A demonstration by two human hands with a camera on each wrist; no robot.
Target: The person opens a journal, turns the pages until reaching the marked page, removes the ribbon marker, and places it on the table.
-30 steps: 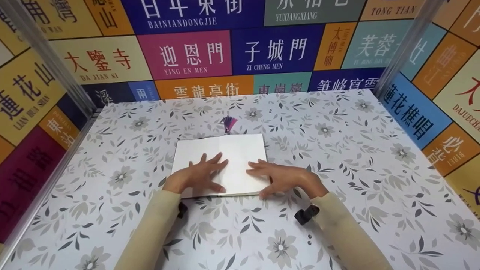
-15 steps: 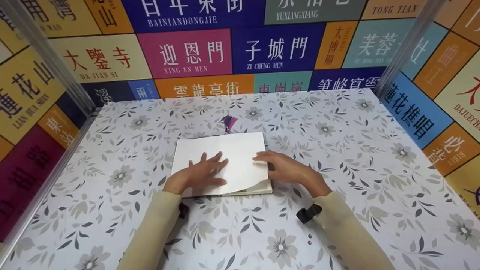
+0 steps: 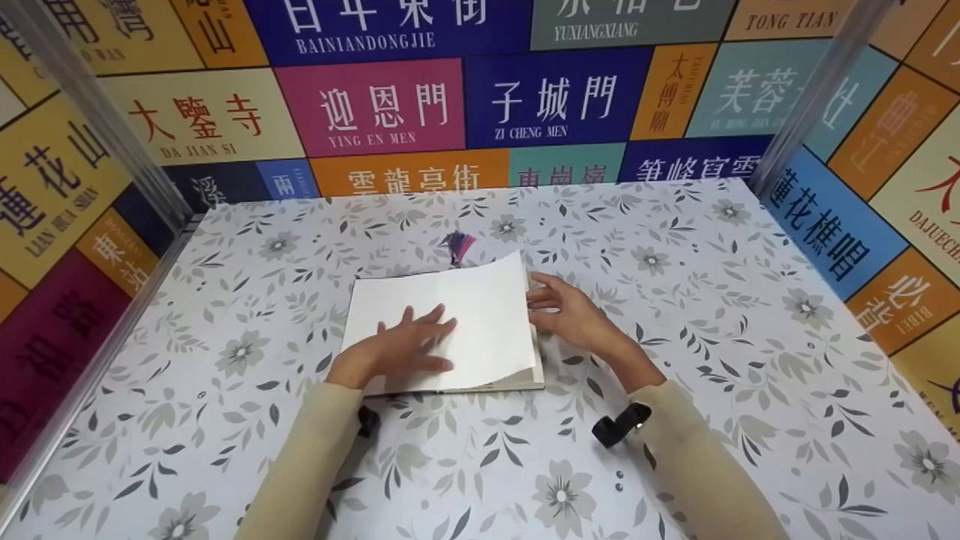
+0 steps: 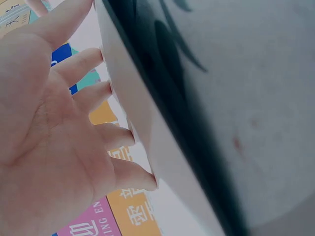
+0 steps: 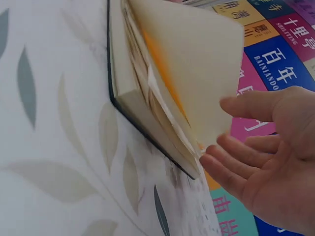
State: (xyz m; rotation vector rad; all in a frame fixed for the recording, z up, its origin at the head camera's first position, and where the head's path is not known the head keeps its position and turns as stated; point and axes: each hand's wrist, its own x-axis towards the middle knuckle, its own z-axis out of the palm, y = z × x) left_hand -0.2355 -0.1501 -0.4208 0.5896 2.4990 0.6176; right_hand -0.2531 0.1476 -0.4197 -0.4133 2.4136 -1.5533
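A notebook lies open on the table, with a blank white page [image 3: 487, 322] facing up. My left hand [image 3: 397, 346] rests on its left half with spread fingers; in the left wrist view the fingertips [image 4: 147, 183] touch the paper. My right hand [image 3: 568, 311] is at the right edge, fingers slightly bent. There, the right-hand page stands raised off the stack. In the right wrist view my thumb is close to the edge of the lifted page [image 5: 197, 54], and the fingers are at the page edges. Orange shows beneath that page, above the dark cover [image 5: 112, 73].
A purple and pink tassel [image 3: 460, 246] lies just beyond the notebook's top edge. The table [image 3: 675, 315] has a white cloth with grey flowers and leaves. Colourful panels with Chinese lettering [image 3: 367, 105] rise behind and on both sides.
My right hand has slid off the right page to its outer edge and moved farther back. The right side of that page has lifted. My left hand stays in place.
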